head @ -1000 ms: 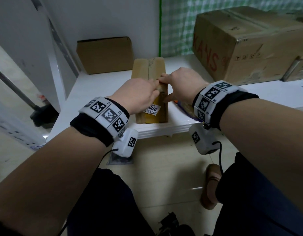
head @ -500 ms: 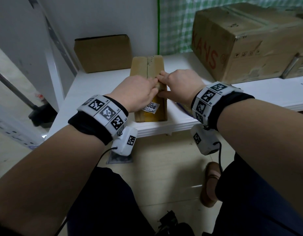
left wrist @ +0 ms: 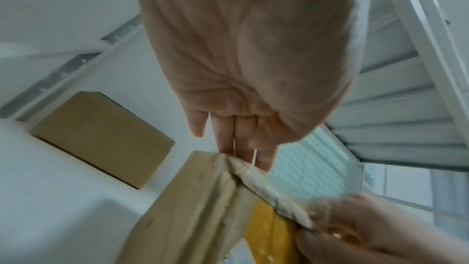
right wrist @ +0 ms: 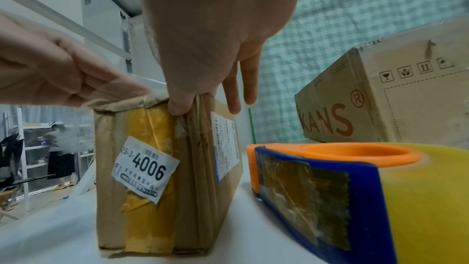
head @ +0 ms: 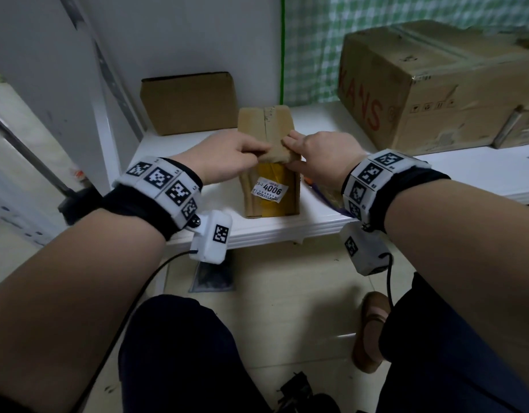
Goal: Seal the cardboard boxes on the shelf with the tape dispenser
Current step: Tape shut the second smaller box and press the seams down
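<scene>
The small box (head: 269,162) stands near the front edge of the white shelf (head: 287,228), its near face carrying yellow tape and a label (head: 269,190) reading 4006. Both hands meet at its near top edge. The left hand (head: 227,158) lies with fingers stretched out over the top, fingertips pressing on the crumpled tape at the edge. The right hand (head: 320,156) presses its thumb (right wrist: 181,105) against the near face just under the top edge, with the other fingers straight along the top and right side; neither hand curls round anything. The tape dispenser (right wrist: 355,188), orange and blue with a yellow roll, lies on the shelf just right of the box, under the right wrist, touched by no hand. A big box (head: 430,84) marked KANS sits at the right rear of the shelf, and a plain box (head: 189,102) stands at the left rear corner against the wall
</scene>
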`<action>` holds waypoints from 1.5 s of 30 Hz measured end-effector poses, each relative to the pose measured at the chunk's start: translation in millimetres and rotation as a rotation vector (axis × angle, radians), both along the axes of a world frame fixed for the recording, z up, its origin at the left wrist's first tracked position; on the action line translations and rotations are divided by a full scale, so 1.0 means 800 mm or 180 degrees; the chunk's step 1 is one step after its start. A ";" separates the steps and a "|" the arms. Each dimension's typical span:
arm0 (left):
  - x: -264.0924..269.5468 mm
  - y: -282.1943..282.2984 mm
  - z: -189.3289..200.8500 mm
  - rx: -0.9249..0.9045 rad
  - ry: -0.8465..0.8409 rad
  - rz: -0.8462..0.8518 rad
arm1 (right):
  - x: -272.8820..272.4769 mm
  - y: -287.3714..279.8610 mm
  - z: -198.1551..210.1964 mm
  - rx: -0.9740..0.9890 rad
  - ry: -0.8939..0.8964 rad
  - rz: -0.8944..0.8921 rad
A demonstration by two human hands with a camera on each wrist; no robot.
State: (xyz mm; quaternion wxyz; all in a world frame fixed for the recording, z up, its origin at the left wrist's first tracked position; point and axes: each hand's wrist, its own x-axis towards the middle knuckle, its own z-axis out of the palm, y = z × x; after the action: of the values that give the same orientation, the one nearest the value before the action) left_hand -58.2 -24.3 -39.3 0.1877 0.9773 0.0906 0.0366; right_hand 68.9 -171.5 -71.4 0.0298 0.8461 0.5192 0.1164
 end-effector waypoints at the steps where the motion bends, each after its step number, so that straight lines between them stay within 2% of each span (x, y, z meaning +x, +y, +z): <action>1: -0.002 0.009 0.000 -0.0046 -0.0045 0.0086 | 0.000 -0.002 0.001 0.0014 0.0018 -0.0016; 4: -0.011 0.033 -0.007 0.0175 0.0047 0.0163 | -0.001 -0.004 0.003 0.0066 0.0008 -0.0027; 8: -0.012 0.048 -0.021 0.0535 0.0037 -0.0062 | -0.007 0.007 0.004 -0.0088 -0.0189 -0.0127; 12: -0.008 0.046 -0.026 0.0503 -0.0066 -0.0084 | -0.022 0.025 0.007 -0.0236 -0.0394 -0.0279; 15: -0.006 0.045 -0.026 0.0456 -0.0132 -0.0084 | -0.032 0.037 0.006 -0.0184 -0.0519 -0.0105; 19: -0.007 0.047 -0.025 0.0439 -0.0108 -0.0090 | -0.042 0.047 0.007 -0.0034 -0.0359 0.0056; 28: -0.005 0.051 -0.040 0.0279 -0.0329 -0.0173 | -0.047 0.051 0.008 0.0229 0.0023 -0.0095; 38: -0.008 0.043 -0.064 0.0591 -0.0670 0.0040 | -0.051 0.048 0.009 0.0293 -0.0074 0.0023; 45: -0.006 0.045 -0.067 0.0834 -0.0650 0.0047 | -0.052 0.046 0.010 0.0308 -0.0041 0.0049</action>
State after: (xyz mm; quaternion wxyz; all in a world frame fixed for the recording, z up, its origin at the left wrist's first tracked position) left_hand -63.0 11.9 -92.7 0.0666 0.9840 0.0727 0.1487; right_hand 27.6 -134.6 -63.3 -0.0087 0.8418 0.5192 0.1471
